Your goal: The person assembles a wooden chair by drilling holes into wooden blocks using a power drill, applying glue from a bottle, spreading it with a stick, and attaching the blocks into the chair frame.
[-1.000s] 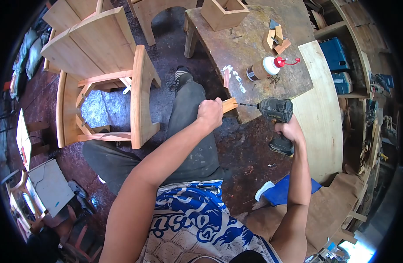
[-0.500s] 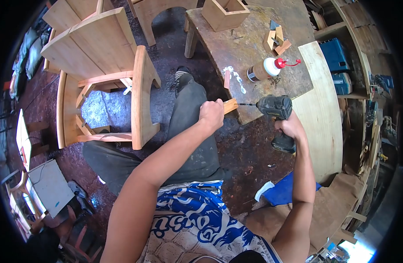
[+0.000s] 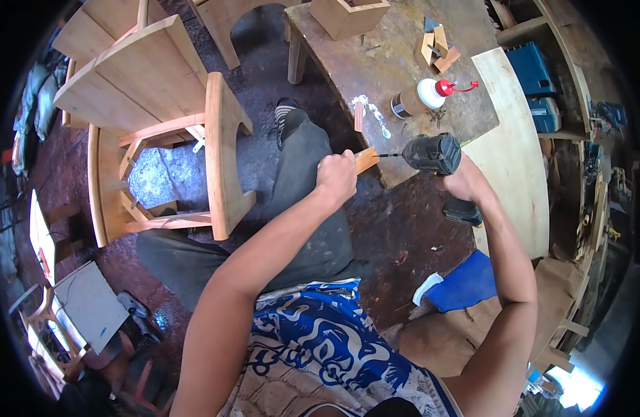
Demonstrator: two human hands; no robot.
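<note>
My left hand (image 3: 336, 175) is closed round a small wooden block (image 3: 366, 160), whose end sticks out beside the low table's (image 3: 403, 62) near corner. My right hand (image 3: 462, 178) grips the cordless drill (image 3: 431, 153) by its handle. The thin drill bit points left, and its tip is at the block's end; whether it is inside the wood I cannot tell. On the table lie a glue bottle (image 3: 417, 99) with a red cap, a small reddish wood piece (image 3: 359, 117) beside white glue, and several screws (image 3: 431, 121).
A wooden chair (image 3: 215, 153) stands at the left. The table also bears an open wooden box (image 3: 347, 19) and small wood offcuts (image 3: 445, 58). A pale curved board (image 3: 518, 160) is at the right, near shelves with blue cases (image 3: 532, 69). Blue cloth (image 3: 466, 283) lies below.
The view has shifted slightly. My right forearm has swung outward to the right, and the drill has turned a little. Both hands keep their holds.
</note>
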